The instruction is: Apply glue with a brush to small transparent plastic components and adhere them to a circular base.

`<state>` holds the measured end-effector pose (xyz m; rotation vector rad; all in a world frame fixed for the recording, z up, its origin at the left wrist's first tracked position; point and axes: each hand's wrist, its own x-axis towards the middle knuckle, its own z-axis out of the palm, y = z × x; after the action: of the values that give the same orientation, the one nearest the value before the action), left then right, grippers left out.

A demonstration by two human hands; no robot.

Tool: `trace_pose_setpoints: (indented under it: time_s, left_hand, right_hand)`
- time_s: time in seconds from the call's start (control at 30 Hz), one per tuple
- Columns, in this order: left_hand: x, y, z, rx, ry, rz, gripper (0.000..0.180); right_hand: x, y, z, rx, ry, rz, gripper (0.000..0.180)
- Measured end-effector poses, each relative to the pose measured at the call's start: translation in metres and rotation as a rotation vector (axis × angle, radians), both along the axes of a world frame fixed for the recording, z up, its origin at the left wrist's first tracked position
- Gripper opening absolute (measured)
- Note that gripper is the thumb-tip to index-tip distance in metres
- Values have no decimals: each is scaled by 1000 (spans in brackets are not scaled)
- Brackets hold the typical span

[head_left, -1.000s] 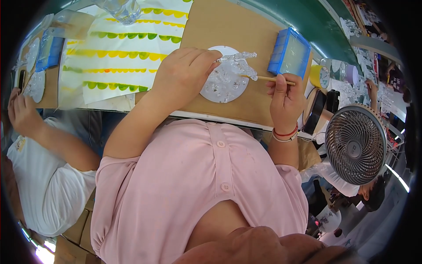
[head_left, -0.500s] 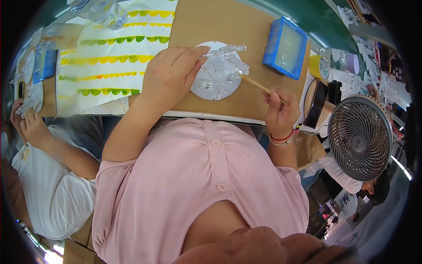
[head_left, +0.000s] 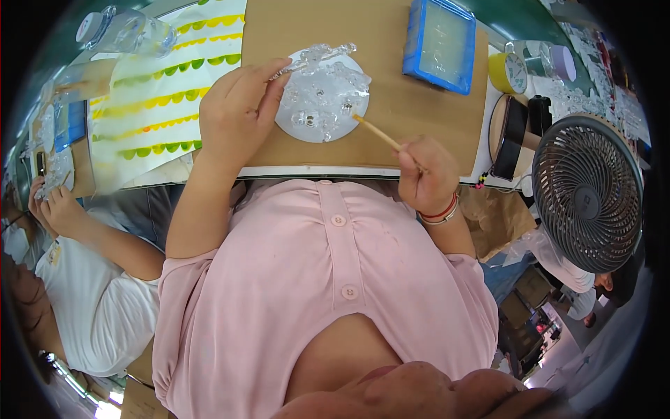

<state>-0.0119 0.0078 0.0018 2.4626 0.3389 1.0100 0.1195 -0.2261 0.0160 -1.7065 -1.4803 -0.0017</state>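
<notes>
A white round disc (head_left: pixel 287 117) lies on the brown cardboard, covered with clear, glossy plastic-looking pieces (head_left: pixel 319 87) that hold small shiny round spots. My left hand (head_left: pixel 236 105) is at the disc's left side. Its thumb and fingers pinch the near end of a clear, knobbly strip (head_left: pixel 335 53) that reaches across the disc's far part. To the right, my right hand (head_left: pixel 429 171) is closed round a thin wooden stick (head_left: pixel 379 133). The stick points left, and its tip meets the lower right of the clear pieces; the tip's exact shape is too small to tell.
A blue tray (head_left: pixel 410 52) with a pale, translucent filling stands at the back right. Beyond it are a yellow tape roll (head_left: pixel 507 73), a lilac-capped jar (head_left: pixel 562 63) and a fan (head_left: pixel 586 195). A clear bottle (head_left: pixel 132 31) lies back left. Another person (head_left: pixel 105 300) works at left.
The whole view has shifted slightly. The stick's tip has moved from the right edge of the clear pieces a little nearer to me. My left hand keeps its pinch.
</notes>
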Motion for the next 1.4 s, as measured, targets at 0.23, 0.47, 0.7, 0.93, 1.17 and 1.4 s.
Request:
trace_pose_setpoints:
  time_s: [0.23,0.47,0.7,0.93,1.17,1.4]
  left_hand:
    - [-1,-5,-3,-27,-10,55,18]
    - [6,-14,0,-42,-21,78,20]
    - [7,-12,-3,-49,-16,113,19]
    - [8,-11,1,-25,26,93,20]
    - [4,-10,-2,-29,28,86,20]
    - [4,-8,-3,-29,1,72,19]
  right_hand:
    - [22,-17,17,307,-1,-263,12]
    - [65,-11,13,263,45,-545,15]
    - [73,1,7,121,-88,-508,14]
    - [73,-2,6,156,-86,-467,15]
    - [42,1,15,333,177,-243,15]
    - [40,31,-11,79,104,-231,10]
